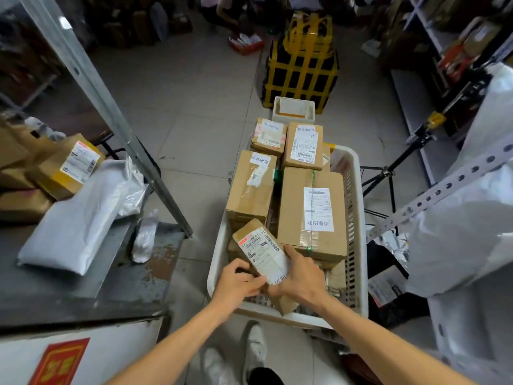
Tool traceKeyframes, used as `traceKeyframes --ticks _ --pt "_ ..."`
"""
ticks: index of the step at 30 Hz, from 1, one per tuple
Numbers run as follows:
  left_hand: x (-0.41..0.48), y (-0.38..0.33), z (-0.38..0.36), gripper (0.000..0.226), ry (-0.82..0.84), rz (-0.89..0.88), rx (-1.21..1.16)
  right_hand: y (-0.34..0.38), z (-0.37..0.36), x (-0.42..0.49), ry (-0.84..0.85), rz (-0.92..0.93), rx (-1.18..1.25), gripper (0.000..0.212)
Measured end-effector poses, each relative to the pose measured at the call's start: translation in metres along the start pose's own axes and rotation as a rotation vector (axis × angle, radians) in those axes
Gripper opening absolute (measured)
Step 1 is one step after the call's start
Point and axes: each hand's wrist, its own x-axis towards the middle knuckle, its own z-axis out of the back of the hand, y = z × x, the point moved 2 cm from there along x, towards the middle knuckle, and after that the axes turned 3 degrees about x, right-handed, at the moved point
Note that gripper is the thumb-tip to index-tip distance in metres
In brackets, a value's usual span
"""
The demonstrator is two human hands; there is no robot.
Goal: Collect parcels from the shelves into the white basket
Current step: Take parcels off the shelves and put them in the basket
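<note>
Holding: the fingers (251, 282) of the left hand (236, 284) curl round the near left edge of a small brown parcel (261, 248); the right hand (301, 276) grasps its near right edge.
Parcel: label up and tilted, over the near left corner of the white basket (358, 218), far end just beside the cartons there.
Basket: standing on the tiled floor (194, 120) and packed with cartons, with a large labelled box (312, 209) on the right and a taller taped box (251, 187) on the left.
Far end: two smaller cartons (304, 145) stand side by side, with a white foam box (294, 109) beyond them.
Further off: a black bundle strapped with yellow tape (301, 65).
Left shelf: the metal shelf (55, 287) carries a grey poly mailer (75, 218) and a labelled carton (66, 168) touching it.
Right: a black tripod (388, 173) stands beside the basket, next to a big white sack (472, 218).
Below: white shoes (255, 348) near the basket's near rim.
</note>
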Motion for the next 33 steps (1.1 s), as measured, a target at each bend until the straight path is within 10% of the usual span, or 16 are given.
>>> traceKeyframes --ticks 5,9,17,33 --pt "0.022 -0.014 0.038 0.078 -0.231 -0.446 0.895 -0.015 0.0 0.012 0.114 0.059 -0.109 0.113" --pt "0.054 -0.015 0.034 0.115 0.217 -0.628 1.503 -0.02 -0.004 0.019 0.182 0.15 -0.162 0.107" --pt "0.08 -0.001 0.024 0.082 0.304 -0.583 1.581 -0.026 -0.015 0.024 0.286 0.235 -0.261 0.103" --pt "0.136 0.037 -0.002 0.088 0.383 -0.439 1.876 -0.061 -0.076 0.087 0.417 0.184 -0.479 0.092"
